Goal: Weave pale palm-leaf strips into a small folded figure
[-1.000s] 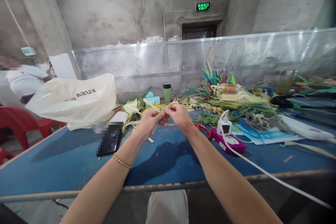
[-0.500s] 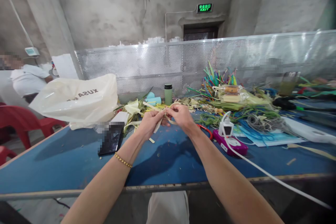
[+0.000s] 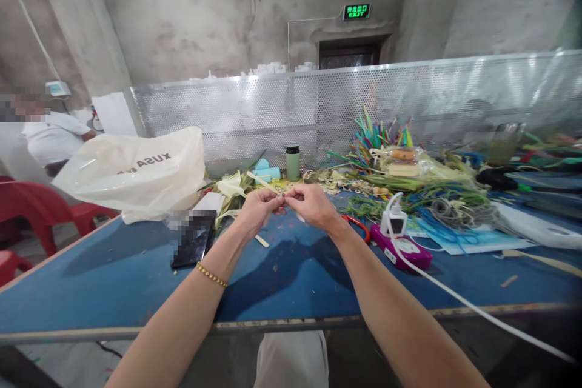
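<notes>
Over the middle of the blue table (image 3: 282,291), my left hand (image 3: 258,211) and my right hand (image 3: 310,205) meet fingertip to fingertip. Both are closed in a pinch on pale, flat strips that look like dried husk. One husk strip (image 3: 258,180) sticks out up and to the left above my left hand. A short end shows under my right fingers. The exact spot where the fingers grip is too small to make out. Behind my left hand lies a heap of pale husk leaves (image 3: 230,185). A loose strip piece (image 3: 262,241) rests on the table below it.
At left are a white plastic bag (image 3: 131,170), a black phone (image 3: 194,239) and red chairs (image 3: 40,212) with a seated person. A green bottle (image 3: 293,163) stands behind my hands. At right lie a purple power strip (image 3: 402,247) with a white cable, tangled cords (image 3: 448,209) and husk bundles.
My hands have drawn closer at the fingertips. The strip loop above my right hand and the end hanging between the hands no longer show. The view has shifted slightly.
</notes>
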Available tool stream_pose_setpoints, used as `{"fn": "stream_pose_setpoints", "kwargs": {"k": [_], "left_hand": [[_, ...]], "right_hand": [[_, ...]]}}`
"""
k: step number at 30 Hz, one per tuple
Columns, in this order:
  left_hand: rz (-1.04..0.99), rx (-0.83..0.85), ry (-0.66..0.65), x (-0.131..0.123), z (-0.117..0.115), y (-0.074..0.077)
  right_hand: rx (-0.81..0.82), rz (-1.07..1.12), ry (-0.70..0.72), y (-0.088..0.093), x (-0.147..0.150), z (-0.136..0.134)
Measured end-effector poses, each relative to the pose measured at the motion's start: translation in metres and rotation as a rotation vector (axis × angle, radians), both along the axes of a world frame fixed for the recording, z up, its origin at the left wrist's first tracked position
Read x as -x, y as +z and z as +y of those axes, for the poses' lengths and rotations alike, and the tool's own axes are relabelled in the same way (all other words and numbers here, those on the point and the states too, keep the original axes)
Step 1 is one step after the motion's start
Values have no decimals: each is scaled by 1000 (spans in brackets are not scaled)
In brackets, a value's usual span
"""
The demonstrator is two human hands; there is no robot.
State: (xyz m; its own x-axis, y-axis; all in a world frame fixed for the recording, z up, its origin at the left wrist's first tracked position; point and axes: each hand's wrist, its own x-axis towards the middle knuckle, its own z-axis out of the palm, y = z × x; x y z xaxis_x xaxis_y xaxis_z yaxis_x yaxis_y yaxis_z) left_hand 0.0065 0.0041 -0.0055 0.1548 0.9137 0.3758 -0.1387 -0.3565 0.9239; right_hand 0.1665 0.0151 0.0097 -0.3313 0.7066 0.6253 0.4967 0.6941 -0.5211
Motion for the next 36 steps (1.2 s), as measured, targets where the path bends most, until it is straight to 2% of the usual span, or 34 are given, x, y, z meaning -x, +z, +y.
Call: {"fn": "stream_pose_setpoints", "kwargs": {"k": [8,18,24,26,28,29,31,33,36], "left_hand": [[23,-48,70,-1,-1,0],[-52,1,51,-1,-3,3],[-20,-11,39,4,-1,4],[34,-15,44,8,0,6],[112,-46,67,12,0,7],[165,-63,56,13,0,7],[276,-80,-15,13,-3,8],[360,-71,-111,12,-6,8],[398,-44,-199,12,-11,9]], "right_hand": [[-8,-29,3,-3,6,-1],[12,-54,-12,0,7,-6],[-4,-74,32,-1,3,-4],[-74,-85,8,1,0,-2],[-217,-48,-93,3,-5,0],[-296,-3,-153,4,-7,2],[-364,24,-152,6,-9,3],[-285,5,-23,5,-8,4],[-3,78,164,3,-6,4]]}}
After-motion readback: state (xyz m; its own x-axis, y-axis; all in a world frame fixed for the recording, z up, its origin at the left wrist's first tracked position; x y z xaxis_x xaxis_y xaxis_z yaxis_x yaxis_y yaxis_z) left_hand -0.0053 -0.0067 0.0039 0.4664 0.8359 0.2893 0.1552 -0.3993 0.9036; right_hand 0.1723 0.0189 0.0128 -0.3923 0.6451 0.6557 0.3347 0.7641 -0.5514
